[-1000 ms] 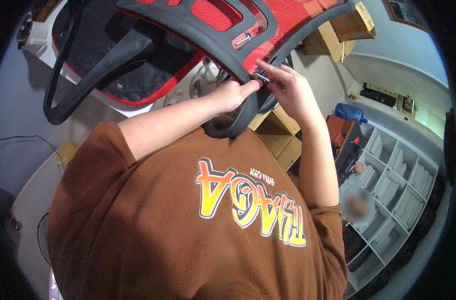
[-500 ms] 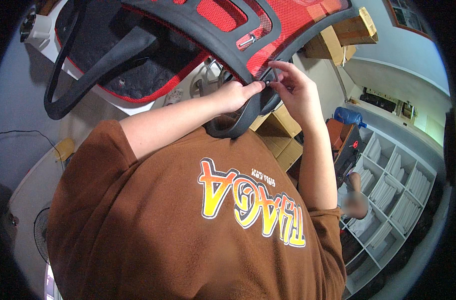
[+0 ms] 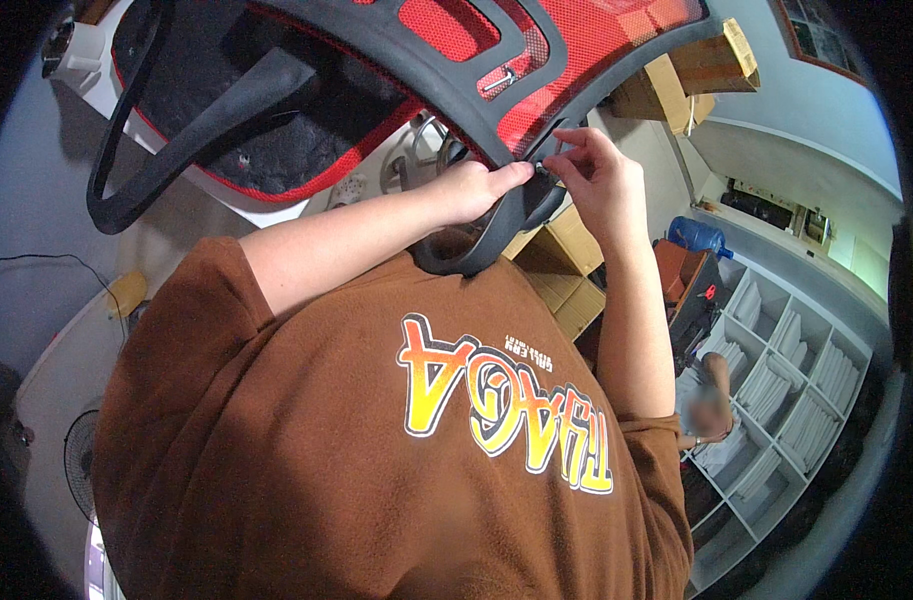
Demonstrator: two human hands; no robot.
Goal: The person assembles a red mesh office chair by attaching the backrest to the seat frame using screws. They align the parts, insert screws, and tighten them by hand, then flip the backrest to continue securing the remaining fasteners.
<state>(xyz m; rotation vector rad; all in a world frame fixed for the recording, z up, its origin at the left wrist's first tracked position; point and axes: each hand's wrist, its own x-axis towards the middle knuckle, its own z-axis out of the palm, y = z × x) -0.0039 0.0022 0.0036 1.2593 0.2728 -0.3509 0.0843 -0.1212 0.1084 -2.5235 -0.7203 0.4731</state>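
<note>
An office chair's backrest [image 3: 456,30] with red mesh and a black frame lies tilted at the top of the view. My left hand [image 3: 471,190] is closed on the black armrest [image 3: 471,260] where it meets the frame's lower corner, thumb pressed near the joint. Beside that thumb, my right hand [image 3: 596,170] pinches a thin metal rod that looks like a hex key [image 3: 559,146], next to a small bolt [image 3: 539,167]. My fingers partly hide the joint. Another bolt [image 3: 498,82] rests on the backrest's frame.
The chair's black seat underside [image 3: 286,150], edged in red, lies on a white surface at upper left, with another armrest [image 3: 196,140] over it. Cardboard boxes [image 3: 566,250] stand beyond my right hand. Another person [image 3: 706,400] is by the white shelves [image 3: 776,370] at right.
My right hand has shifted slightly to the right, its fingers still pinching beside the joint. My left hand keeps its hold. The other person's arms have moved.
</note>
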